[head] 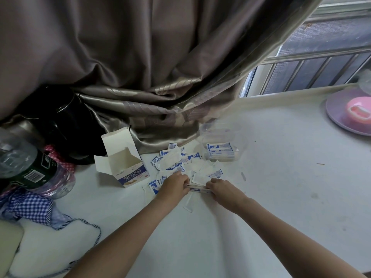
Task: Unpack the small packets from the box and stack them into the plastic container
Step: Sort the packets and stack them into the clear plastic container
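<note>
Gripping packet stack between left hand and right hand; fingertips hidden, stack count unclear.

Grey curtain, plastic bottle, purple plate, checked cloth, window railing

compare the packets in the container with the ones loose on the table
The packets in the container lie flat, aligned in a neat stack; the loose packets lie scattered at mixed angles, overlapping. Those in the container show their blue print up; many loose ones show a plain white side. Both sets look the same small white-and-blue kind. Both hands, left and right, pinch a further bundle.
</note>
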Tool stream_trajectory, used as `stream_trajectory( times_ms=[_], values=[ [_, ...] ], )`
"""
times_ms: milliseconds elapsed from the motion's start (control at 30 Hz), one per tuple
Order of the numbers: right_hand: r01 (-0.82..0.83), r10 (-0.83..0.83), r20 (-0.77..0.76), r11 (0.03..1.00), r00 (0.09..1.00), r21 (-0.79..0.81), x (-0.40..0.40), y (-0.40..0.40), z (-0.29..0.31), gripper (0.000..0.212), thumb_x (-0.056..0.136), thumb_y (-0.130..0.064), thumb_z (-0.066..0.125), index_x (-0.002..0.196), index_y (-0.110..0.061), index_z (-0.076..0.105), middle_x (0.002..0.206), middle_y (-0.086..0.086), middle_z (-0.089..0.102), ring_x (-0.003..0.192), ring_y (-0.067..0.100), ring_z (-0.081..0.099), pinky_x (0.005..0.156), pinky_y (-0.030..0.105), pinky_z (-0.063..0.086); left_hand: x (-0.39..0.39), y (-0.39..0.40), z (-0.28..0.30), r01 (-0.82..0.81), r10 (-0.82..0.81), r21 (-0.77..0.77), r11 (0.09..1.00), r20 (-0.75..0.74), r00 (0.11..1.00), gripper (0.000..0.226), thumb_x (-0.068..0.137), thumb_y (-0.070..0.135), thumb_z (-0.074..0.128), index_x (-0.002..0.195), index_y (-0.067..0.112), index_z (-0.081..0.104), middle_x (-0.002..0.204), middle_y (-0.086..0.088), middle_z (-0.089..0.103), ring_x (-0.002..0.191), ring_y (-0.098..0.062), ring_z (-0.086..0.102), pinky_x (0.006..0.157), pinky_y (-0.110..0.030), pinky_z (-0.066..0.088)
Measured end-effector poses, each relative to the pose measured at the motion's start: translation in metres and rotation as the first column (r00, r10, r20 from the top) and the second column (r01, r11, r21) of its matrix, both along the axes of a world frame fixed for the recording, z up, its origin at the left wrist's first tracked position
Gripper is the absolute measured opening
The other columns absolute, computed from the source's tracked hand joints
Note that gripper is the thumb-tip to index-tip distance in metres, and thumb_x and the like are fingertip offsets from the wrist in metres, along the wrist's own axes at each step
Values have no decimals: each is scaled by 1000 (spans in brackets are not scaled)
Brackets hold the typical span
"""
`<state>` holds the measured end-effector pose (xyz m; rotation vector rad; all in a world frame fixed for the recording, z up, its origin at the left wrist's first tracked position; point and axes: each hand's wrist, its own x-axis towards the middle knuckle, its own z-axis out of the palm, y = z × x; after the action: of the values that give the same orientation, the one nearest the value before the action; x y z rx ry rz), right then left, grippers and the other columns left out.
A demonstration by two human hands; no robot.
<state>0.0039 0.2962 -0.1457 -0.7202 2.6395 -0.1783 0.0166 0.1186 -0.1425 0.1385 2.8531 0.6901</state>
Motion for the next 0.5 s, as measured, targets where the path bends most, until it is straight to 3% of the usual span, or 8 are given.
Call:
stream_trajectory(
  times_ms=[200, 500],
  values=[
    [8, -8, 16, 1000, 1000, -9, 0, -3, 2, 24, 92, -3, 38, 111, -3, 53, 113, 15, 53, 99, 33, 57, 79, 38, 42, -1, -1, -1, -7, 6, 24, 1000, 60, 998, 14, 85, 16, 63, 96, 8, 65, 96, -7, 61, 92, -20, 59, 78, -27, 44],
    [-9, 9, 12, 1000, 1000, 21, 0, -5, 2, 23, 92, -2, 38, 110, -3, 52, 113, 15, 53, 99, 34, 56, 81, 38, 42, -1, -3, 0, 12, -13, 27, 1000, 33, 999, 20, 84, 16, 64, 103, 11, 62, 96, 1, 49, 80, -13, 54, 71, -16, 38]
  ],
)
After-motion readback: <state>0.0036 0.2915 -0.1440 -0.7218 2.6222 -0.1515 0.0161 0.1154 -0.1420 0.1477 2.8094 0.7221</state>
